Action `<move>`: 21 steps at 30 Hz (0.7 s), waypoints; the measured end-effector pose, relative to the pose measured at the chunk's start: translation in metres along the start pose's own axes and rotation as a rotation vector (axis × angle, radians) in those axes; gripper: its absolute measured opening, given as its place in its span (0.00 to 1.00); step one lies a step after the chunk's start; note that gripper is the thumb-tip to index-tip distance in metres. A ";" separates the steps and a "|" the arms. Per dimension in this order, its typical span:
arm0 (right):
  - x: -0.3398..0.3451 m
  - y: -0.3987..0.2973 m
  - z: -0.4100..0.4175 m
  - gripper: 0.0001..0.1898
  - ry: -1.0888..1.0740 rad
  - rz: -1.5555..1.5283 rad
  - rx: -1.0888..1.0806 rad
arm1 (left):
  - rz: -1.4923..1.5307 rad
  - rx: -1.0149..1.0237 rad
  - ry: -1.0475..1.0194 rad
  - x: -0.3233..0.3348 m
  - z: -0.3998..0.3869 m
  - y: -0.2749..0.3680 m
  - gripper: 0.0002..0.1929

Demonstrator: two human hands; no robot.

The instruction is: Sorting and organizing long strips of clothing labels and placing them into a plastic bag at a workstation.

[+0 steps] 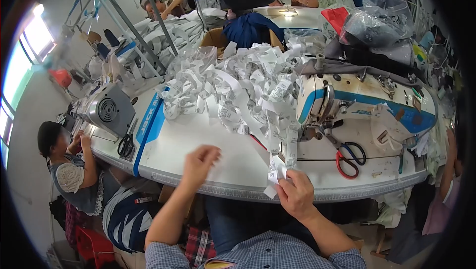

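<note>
My right hand (296, 196) pinches the end of a printed white label strip (272, 172) at the table's front edge. From there the strip runs back into a large loose heap of label tape (245, 86) on the white sewing table (193, 142). A second hanging length of tape (291, 146) lies just right of it. My left hand (202, 164) is raised over the table, left of the strip, its fingers curled and blurred; nothing shows in it. Partly under the tape is a thin red and black tool (258, 141).
A Jack sewing machine (364, 101) stands at right, with red-and-blue-handled scissors (349, 159) before it. Black-handled scissors (126, 145) lie at left beside another machine (108, 109). A person (70, 172) works at far left; others sit behind. A ruler edge (230, 191) borders the table.
</note>
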State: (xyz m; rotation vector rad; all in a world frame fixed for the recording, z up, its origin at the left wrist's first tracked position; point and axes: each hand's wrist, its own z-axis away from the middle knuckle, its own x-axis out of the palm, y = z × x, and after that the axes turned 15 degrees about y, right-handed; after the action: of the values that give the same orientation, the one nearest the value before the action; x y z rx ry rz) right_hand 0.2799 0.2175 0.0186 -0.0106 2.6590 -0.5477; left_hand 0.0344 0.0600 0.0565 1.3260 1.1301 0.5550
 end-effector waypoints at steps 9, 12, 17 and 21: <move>-0.012 -0.033 -0.014 0.10 0.121 -0.262 0.118 | 0.382 -0.208 -0.458 0.066 0.068 0.014 0.20; -0.010 -0.045 -0.012 0.09 0.079 -0.313 0.087 | 0.697 -0.534 -0.503 0.070 0.067 0.018 0.23; -0.002 -0.047 -0.005 0.07 -0.061 -0.488 0.306 | 0.799 -0.547 -0.279 0.070 0.065 0.011 0.15; 0.002 -0.039 0.010 0.07 -0.318 -0.917 1.058 | 0.647 -0.420 -0.176 0.056 0.049 0.008 0.16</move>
State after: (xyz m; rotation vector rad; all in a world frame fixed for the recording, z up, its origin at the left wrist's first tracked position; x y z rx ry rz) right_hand 0.2794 0.1770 0.0241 -0.9172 1.6415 -1.9406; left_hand 0.1025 0.0873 0.0394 1.3197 0.3852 1.0578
